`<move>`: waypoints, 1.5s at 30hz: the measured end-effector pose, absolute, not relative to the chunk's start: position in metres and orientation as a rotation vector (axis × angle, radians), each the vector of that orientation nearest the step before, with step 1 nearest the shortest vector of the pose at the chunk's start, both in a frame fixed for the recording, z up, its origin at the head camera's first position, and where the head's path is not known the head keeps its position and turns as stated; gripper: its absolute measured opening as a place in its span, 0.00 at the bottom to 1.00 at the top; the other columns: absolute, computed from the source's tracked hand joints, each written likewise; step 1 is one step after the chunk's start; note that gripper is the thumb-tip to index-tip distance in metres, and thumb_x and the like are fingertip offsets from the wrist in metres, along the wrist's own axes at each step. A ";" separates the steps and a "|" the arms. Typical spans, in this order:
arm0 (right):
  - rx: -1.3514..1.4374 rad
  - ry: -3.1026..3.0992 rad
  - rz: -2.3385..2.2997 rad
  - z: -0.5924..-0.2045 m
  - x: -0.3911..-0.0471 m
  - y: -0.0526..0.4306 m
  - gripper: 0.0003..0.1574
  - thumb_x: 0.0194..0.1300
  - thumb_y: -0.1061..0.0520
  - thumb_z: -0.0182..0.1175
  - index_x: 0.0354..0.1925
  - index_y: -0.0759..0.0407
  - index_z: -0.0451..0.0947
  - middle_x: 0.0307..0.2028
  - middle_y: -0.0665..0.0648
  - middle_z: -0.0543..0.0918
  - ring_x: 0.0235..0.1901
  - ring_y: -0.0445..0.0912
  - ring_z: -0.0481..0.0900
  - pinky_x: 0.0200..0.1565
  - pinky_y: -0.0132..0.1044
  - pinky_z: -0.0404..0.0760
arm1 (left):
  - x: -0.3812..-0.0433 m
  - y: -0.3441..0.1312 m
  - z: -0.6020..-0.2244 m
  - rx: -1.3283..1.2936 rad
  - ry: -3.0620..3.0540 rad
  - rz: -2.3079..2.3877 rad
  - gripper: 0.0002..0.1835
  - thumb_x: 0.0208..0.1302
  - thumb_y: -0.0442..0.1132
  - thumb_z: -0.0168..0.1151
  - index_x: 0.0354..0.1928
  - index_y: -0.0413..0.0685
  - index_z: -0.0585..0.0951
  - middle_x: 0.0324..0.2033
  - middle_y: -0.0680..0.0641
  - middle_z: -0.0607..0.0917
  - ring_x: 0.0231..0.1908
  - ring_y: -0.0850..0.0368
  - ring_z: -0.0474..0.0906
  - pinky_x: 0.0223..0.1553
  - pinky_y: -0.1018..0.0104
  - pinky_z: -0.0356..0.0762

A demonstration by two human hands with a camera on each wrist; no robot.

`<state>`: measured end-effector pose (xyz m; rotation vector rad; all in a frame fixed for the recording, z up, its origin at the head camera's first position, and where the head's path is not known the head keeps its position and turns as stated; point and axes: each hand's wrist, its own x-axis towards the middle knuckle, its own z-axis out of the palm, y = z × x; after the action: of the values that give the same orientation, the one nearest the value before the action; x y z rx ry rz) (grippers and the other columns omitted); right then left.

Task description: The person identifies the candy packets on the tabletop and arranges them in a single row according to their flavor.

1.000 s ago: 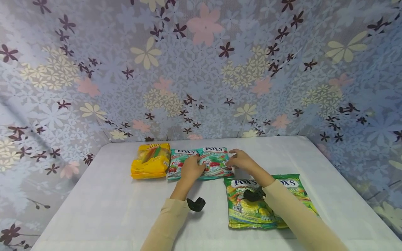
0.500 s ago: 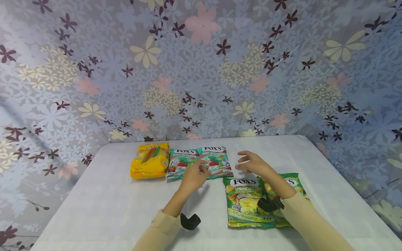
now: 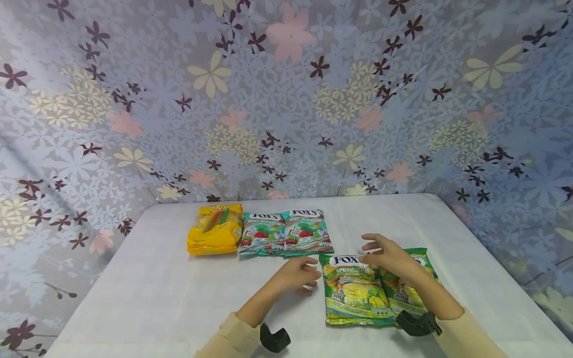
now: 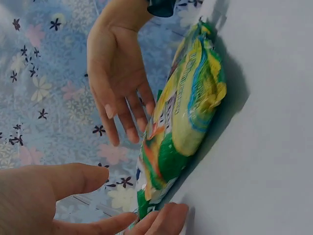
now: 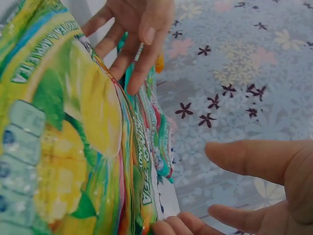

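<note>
Two green Fox's Spring Tea candy bags lie side by side at the front right. My left hand point(image 3: 295, 275) is just left of the left green bag point(image 3: 353, 293), thumb and fingers apart and holding nothing. Above the right green bag point(image 3: 409, 293) hovers my right hand point(image 3: 391, 258), its fingers spread and loosely bent. In the left wrist view, left fingertips point(image 4: 168, 218) are close to the end of a green bag point(image 4: 188, 112); whether they touch is unclear. The right wrist view has some right fingertips point(image 5: 178, 225) close to a bag's top edge, with the thumb free.
Two teal Fox's Mint Blossom bags point(image 3: 261, 233) stand in a row at the back, side by side. A yellow bag point(image 3: 216, 231) lies left of them. All rest on a white table point(image 3: 170, 298) against a flowered cloth backdrop point(image 3: 291, 124).
Both hands have left the teal bags and come nearer to me. The left moved to the left green bag's edge, the right over the green bags. The bags have stayed in place.
</note>
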<state>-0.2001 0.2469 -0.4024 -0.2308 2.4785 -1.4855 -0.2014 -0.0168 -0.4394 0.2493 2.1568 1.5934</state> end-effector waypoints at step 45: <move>-0.152 2.145 -1.520 -0.417 -0.172 0.269 0.56 0.62 0.61 0.63 0.72 0.74 0.37 0.48 0.69 0.72 0.43 0.56 0.80 0.42 0.51 0.81 | -0.185 -0.009 -0.446 0.260 1.924 1.674 0.27 0.67 0.34 0.59 0.65 0.31 0.67 0.42 0.43 0.80 0.40 0.49 0.82 0.33 0.57 0.84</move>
<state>-0.1720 0.2693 -0.4165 -0.1523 2.1452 -1.5201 -0.1849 -0.0090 -0.4464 0.2603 1.9242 1.6739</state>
